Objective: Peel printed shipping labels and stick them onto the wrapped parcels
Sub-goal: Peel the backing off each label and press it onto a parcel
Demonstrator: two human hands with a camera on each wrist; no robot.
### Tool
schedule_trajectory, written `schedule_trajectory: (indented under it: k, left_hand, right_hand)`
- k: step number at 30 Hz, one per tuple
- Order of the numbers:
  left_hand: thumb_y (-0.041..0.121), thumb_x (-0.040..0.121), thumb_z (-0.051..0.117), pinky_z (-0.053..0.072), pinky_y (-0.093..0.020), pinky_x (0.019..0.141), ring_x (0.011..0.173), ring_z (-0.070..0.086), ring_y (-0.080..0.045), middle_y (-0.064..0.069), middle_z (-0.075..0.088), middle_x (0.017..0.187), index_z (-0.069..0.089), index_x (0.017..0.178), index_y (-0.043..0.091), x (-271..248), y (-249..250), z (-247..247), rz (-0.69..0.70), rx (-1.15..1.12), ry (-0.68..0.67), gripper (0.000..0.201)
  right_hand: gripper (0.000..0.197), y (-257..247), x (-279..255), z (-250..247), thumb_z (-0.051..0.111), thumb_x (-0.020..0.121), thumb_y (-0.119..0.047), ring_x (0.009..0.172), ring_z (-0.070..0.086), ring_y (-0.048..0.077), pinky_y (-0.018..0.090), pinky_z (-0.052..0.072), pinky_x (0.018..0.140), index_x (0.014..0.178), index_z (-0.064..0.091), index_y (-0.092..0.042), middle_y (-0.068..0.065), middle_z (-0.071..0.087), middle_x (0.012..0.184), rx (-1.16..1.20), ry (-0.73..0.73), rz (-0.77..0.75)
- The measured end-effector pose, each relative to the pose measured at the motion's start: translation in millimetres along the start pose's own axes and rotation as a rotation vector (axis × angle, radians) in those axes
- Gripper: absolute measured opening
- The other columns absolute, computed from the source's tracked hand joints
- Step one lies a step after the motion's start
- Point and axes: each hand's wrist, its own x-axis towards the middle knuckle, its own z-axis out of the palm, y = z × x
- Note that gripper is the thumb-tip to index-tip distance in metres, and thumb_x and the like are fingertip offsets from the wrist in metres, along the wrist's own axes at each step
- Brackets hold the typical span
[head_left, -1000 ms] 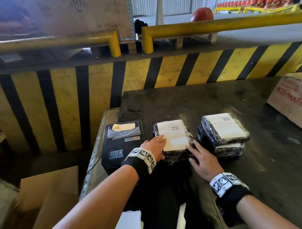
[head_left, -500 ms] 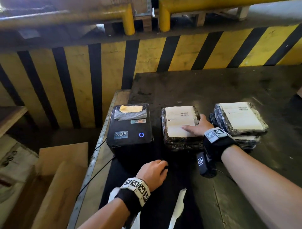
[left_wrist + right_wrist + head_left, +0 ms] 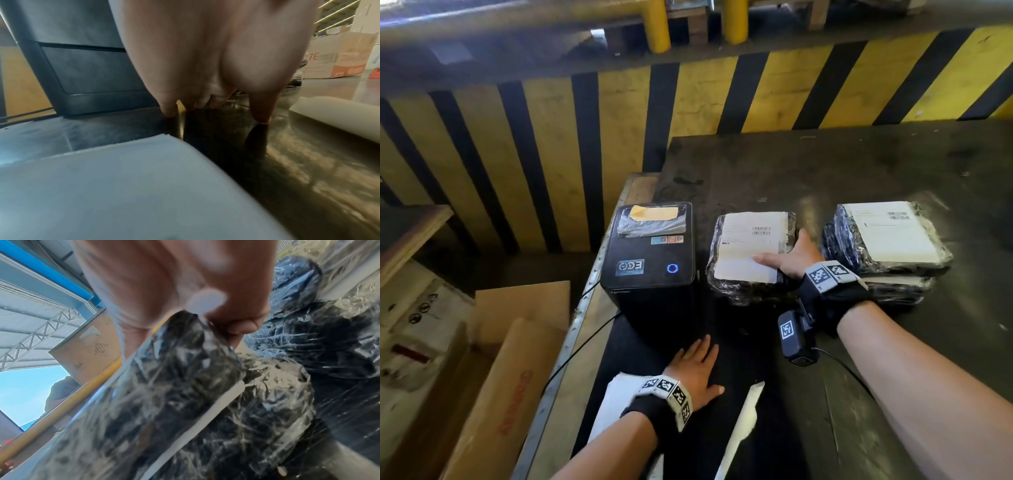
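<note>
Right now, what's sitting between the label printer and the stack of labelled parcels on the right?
One wrapped parcel with a label on top, the right hand gripping its edge. The head view shows it between the printer and the stack.

The black label printer (image 3: 650, 260) carries an "EGE" badge on its top and small, unclear lettering on its front edge. In the left wrist view, "7E" stands on a cardboard box (image 3: 339, 56). Barcodes on the parcel labels (image 3: 751, 250) are too small to read.
</note>
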Motion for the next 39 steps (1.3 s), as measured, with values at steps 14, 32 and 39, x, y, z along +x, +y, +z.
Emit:
schedule_trajectory:
  k: [14, 32, 39]
  left_hand:
    - [0.051, 0.092, 0.046, 0.005, -0.043, 0.12, 0.148, -0.01, -0.02, -0.004, -0.019, 0.159, -0.007, 0.151, 0.017, -4, 11, 3, -0.072, -0.04, -0.031, 0.087]
    - [0.052, 0.091, 0.048, 0.013, -0.043, 0.119, 0.148, -0.005, -0.026, -0.006, -0.013, 0.16, -0.003, 0.152, 0.017, -9, 15, 16, -0.073, -0.045, 0.025, 0.087]
    - [0.05, 0.092, 0.049, 0.014, -0.041, 0.12, 0.148, -0.002, -0.029, -0.009, -0.008, 0.16, 0.001, 0.152, 0.014, -17, 16, 27, -0.055, -0.097, 0.055, 0.085]
  right_hand:
    - [0.098, 9, -14, 11, 0.068, 0.071, -0.061, 0.133, 0.038, 0.034, 0.051, 0.025, 0.11, 0.147, 0.01, -0.039, 0.004, 0.038, 0.149, -0.055, 0.145, -0.205]
    - [0.096, 126, -108, -36, 0.082, 0.058, -0.041, 0.106, 0.063, 0.018, 0.042, 0.051, 0.093, 0.142, 0.037, -0.032, -0.001, 0.061, 0.125, 0.45, 0.012, -0.128]
    - [0.094, 201, -167, -28, 0.084, 0.049, -0.049, 0.107, 0.063, 0.02, 0.046, 0.049, 0.097, 0.135, 0.047, -0.036, -0.002, 0.064, 0.122, 0.428, 0.038, 0.046]
